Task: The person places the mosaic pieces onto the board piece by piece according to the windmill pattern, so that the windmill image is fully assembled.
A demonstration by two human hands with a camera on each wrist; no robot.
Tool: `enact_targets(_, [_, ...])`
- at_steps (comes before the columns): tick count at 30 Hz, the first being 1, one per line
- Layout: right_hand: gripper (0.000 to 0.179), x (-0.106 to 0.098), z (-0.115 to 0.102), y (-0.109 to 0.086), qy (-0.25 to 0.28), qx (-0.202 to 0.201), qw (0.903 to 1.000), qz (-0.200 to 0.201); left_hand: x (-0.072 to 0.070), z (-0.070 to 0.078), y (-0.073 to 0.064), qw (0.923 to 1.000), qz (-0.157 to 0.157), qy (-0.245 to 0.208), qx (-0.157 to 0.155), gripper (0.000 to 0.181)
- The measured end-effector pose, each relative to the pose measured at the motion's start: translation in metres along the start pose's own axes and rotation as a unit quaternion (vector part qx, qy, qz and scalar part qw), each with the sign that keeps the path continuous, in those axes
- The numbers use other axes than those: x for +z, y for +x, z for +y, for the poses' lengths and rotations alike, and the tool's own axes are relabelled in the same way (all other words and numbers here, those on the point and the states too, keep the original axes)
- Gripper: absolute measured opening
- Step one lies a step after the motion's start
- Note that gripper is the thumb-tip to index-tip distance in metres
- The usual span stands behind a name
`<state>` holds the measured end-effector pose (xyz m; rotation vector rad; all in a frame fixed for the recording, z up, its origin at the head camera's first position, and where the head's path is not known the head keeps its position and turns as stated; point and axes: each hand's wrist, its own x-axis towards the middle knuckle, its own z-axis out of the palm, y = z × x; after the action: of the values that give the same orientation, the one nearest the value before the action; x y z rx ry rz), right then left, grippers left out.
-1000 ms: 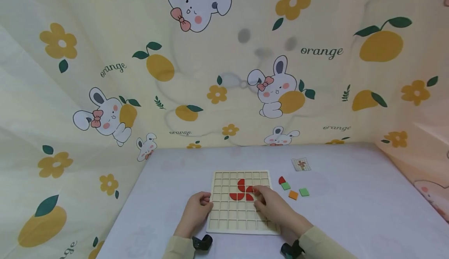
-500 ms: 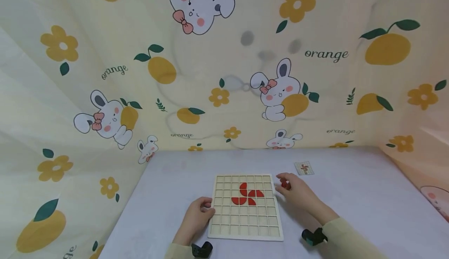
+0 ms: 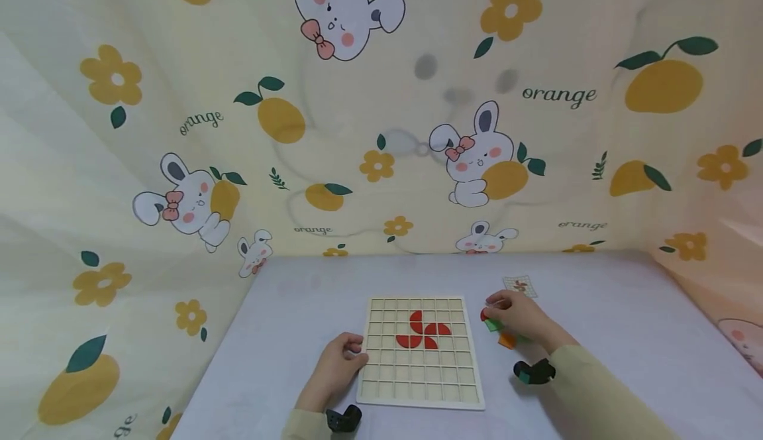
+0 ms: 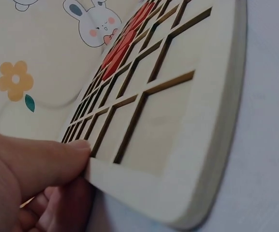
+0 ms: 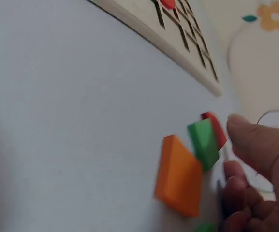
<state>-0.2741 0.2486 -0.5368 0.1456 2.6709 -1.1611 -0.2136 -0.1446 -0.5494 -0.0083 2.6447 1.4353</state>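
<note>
My left hand [image 3: 335,364] grips the left edge of a pale grid board [image 3: 417,387], thumb on top; the thumb [image 4: 76,152] lies on the rim in the left wrist view. Red rounded pieces [image 3: 408,341] form a pinwheel near the board's middle. To the right of the board, my right hand [image 3: 524,314] hovers over loose pieces with thumb and fingers apart. A red piece [image 5: 215,129] stands just beside the thumb tip; contact is unclear. Against it leans a green square tile [image 5: 204,144], with an orange square tile [image 5: 179,179] nearer the camera. Another green tile [image 5: 205,227] is mostly hidden.
A small pattern card [image 3: 520,285] lies behind my right hand, partly covered. The white tabletop [image 3: 286,307] ends at a curtain [image 3: 334,95] printed with rabbits and oranges. Each wrist carries a dark camera, such as the right one [image 3: 534,372].
My right hand has left a red piece on the board, moved right to the loose pieces, then shifted slightly further right. The left hand has stayed on the board's edge.
</note>
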Motion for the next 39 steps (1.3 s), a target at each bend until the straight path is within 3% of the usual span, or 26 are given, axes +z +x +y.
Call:
enact_targets(6, [0.032,0.004,0.003,0.006,0.026,0.006,0.9996,0.006,-0.002,0.004,0.003,0.9995,-0.007,-0.008,-0.028,0.034])
enact_targets(16, [0.021,0.010,-0.008,0.004,0.024,0.017,0.9996,0.002,-0.004,0.001,0.002,0.9992,-0.003,-0.019,-0.034,0.035])
enact_targets(21, [0.026,0.008,-0.007,0.003,0.015,0.013,0.9997,0.012,-0.003,0.003,0.003,0.9990,-0.001,-0.026,-0.036,0.034])
enact_targets(28, [0.049,0.013,-0.005,0.004,-0.001,0.026,0.9995,0.019,-0.004,0.002,0.003,0.9995,0.000,-0.016,-0.028,0.035])
enact_targets(39, [0.037,0.013,-0.006,0.006,0.007,0.054,0.9984,0.013,-0.001,0.004,0.004,0.9993,-0.010,-0.026,-0.025,0.035])
